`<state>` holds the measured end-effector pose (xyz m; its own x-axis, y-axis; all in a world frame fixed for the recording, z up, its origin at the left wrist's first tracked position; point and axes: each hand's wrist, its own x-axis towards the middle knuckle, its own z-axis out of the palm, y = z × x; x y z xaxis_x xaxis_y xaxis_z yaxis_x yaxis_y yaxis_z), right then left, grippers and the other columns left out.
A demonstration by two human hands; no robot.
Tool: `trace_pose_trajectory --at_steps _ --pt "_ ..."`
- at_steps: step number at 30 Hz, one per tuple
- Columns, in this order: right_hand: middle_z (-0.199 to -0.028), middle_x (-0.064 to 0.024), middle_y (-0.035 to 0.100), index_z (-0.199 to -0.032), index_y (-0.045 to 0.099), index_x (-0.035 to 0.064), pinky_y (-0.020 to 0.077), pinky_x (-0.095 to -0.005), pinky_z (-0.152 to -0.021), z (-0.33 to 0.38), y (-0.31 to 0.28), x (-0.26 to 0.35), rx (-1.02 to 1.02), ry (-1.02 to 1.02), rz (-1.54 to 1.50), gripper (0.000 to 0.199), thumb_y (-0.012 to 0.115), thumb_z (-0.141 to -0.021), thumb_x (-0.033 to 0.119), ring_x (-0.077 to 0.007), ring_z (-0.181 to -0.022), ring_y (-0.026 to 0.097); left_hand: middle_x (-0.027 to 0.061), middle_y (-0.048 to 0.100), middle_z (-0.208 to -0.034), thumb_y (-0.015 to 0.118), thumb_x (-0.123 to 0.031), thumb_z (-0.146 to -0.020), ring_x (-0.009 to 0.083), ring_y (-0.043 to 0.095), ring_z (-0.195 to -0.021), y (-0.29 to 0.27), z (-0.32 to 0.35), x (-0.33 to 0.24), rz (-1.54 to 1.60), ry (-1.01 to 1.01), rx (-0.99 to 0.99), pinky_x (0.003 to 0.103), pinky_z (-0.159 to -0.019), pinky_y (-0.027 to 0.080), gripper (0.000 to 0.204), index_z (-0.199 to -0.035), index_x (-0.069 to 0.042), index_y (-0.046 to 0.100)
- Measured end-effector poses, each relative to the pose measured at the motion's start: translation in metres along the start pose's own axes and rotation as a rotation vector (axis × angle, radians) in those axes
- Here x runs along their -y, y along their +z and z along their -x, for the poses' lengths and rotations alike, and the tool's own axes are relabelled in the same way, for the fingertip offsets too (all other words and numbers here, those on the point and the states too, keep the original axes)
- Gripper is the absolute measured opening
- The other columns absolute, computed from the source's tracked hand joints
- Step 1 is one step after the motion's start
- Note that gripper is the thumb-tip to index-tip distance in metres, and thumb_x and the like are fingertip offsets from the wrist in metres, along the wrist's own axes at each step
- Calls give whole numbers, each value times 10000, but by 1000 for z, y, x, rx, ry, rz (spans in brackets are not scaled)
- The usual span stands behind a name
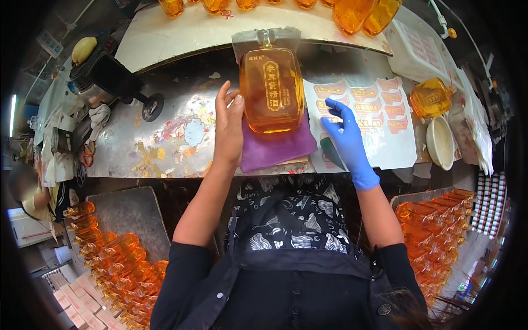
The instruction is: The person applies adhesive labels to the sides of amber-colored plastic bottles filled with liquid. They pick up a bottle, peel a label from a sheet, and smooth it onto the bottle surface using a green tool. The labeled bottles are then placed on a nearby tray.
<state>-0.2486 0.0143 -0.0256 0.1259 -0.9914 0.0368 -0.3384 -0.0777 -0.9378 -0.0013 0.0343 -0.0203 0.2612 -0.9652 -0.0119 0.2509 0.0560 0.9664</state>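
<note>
An amber, squarish glass bottle (269, 91) with gold printing lies on its back, its clear neck pointing away from me. Its neck end rests on a grey padded support (245, 41), its base on a folded purple cloth (269, 146). My bare left hand (228, 121) is beside the bottle's left side, fingers apart and thumb at the bottle's edge; whether it touches cannot be told. My right hand (346, 135), in a blue glove, hovers with curved, parted fingers over a sheet of pink-and-gold labels (379, 113). A dark green flat piece (331, 153) is under its wrist side.
More amber bottles stand on a raised pale shelf (181, 38) at the back. Another bottle (430, 98), a cream bowl (440, 143) and a white plastic crate (421, 49) are at right. Bottles (124, 258) fill both lower sides. Label scraps (159, 157) stick to the metal tabletop. A person (38, 192) is far left.
</note>
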Motion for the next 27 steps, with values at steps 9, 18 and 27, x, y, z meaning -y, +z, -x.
trace_pose_trajectory --at_steps 9,18,27 --pt "-990 -164 644 -1144 568 0 488 -379 -859 37 -22 5 226 -58 680 408 687 -811 204 -310 -929 638 141 431 -1296 529 -260 -963 216 421 -1261 4 -10 -13 -26 -62 31 350 -1092 320 560 -1419 -36 292" --pt "-1231 -192 572 -1336 428 63 528 -336 -766 21 -50 16 217 376 -1151 453 470 -899 177 -244 -867 632 176 451 -1320 778 -169 -745 255 480 -1217 14 -24 -7 -163 -75 176 382 -1027 404 945 -1457 -47 170" --pt "-1325 -164 487 -1436 323 104 492 -444 -914 17 -26 24 21 354 -1422 567 500 -902 38 -338 -1207 519 163 472 -1301 739 -106 -781 258 505 -1197 21 -17 -19 -111 -92 77 365 -1010 425 868 -1454 -42 196"
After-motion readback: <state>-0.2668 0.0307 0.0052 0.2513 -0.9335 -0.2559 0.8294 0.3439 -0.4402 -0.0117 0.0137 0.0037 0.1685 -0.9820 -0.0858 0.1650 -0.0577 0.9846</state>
